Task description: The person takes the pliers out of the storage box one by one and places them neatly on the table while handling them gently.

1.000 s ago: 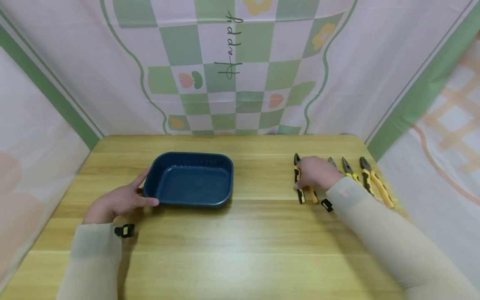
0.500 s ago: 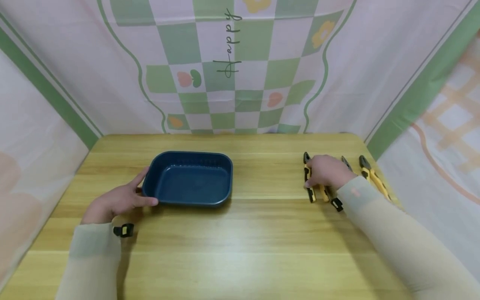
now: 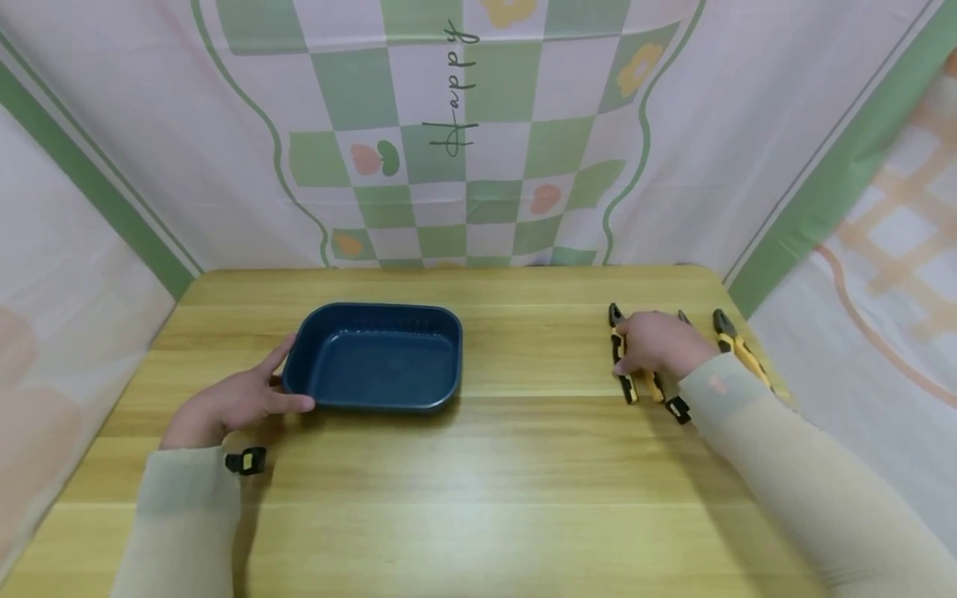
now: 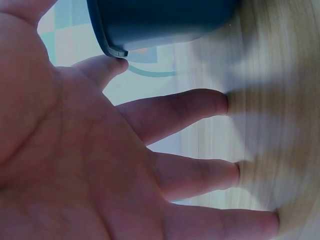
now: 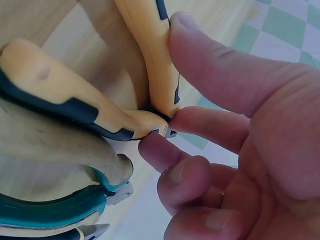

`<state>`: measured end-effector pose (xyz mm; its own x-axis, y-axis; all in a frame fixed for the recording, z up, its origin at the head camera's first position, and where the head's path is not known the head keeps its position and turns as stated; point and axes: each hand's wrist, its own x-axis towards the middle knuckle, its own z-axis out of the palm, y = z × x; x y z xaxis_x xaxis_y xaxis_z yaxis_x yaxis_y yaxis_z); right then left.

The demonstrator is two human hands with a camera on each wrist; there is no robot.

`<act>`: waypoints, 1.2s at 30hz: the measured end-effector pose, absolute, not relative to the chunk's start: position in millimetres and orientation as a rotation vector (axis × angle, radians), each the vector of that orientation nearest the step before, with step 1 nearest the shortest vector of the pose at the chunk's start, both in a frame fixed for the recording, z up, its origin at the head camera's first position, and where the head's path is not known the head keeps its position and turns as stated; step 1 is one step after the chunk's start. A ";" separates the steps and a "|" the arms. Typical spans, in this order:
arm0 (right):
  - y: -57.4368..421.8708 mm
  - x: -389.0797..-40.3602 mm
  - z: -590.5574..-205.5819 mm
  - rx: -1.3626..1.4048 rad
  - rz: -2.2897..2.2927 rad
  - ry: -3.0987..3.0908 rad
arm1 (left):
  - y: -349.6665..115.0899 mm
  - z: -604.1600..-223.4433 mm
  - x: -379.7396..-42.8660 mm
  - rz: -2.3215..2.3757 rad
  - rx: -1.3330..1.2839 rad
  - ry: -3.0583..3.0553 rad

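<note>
A dark blue rectangular tray [image 3: 385, 365] sits left of the middle of the table. My left hand [image 3: 238, 405] is spread at its left end, thumb by the near corner. In the left wrist view, one fingertip [image 4: 117, 65] meets the tray's rim and the other fingers point down to the tabletop. On the right, my right hand [image 3: 661, 342] pinches yellow-and-black pliers [image 3: 626, 386]. In the right wrist view, its thumb lies along one handle [image 5: 157, 55], with fingers near the pivot. The pliers lie on the table, handles apart, partly hidden by the hand.
Close beside the held pliers lie teal-handled pliers [image 5: 50, 210], mostly hidden by my hand in the head view. Another tool's grey tip [image 3: 684, 317] shows behind the hand. Larger yellow pliers [image 3: 746, 359] lie near the table's right edge. A patterned cloth [image 3: 434, 216] hangs behind the table.
My right hand has shifted to the right with the yellow-and-black pliers, bringing them nearer to the other pliers and covering more of those. My left hand and the tray stay in place.
</note>
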<state>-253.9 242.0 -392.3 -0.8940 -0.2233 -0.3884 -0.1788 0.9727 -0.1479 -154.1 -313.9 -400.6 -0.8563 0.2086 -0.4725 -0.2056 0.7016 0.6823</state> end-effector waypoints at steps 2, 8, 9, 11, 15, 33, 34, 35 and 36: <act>242.1 -253.5 -392.4 -0.289 -0.147 2.705 | -313.8 -401.9 -154.4 1.036 0.009 2.386; 241.4 -253.7 -392.5 -0.273 -0.165 2.716 | -313.8 -401.8 -154.9 1.022 0.026 2.396; 241.7 -253.9 -392.9 -0.268 -0.167 2.717 | -313.9 -401.5 -155.1 1.032 0.023 2.392; 242.6 -253.9 -393.5 -0.263 -0.164 2.717 | -314.1 -402.2 -155.7 1.037 0.016 2.392; 243.5 -253.1 -393.8 -0.259 -0.165 2.718 | -314.7 -404.9 -155.9 1.050 -0.007 2.384; 243.1 -254.9 -397.1 -0.294 -0.151 2.727 | -311.7 -407.0 -150.0 1.001 0.040 2.422; 243.2 -255.1 -397.2 -0.294 -0.154 2.730 | -311.5 -406.7 -149.7 0.999 0.042 2.425; 243.2 -255.3 -397.0 -0.293 -0.157 2.731 | -311.3 -406.4 -149.5 1.003 0.039 2.424; 243.6 -255.7 -396.9 -0.293 -0.156 2.732 | -310.8 -405.9 -149.7 1.006 0.038 2.425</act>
<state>-255.7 243.6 -396.9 -0.9032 -0.2250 -0.3655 -0.1818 0.9720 -0.1491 -149.7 -310.8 -405.9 -0.8693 0.2142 -0.4455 -0.1641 0.7250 0.6689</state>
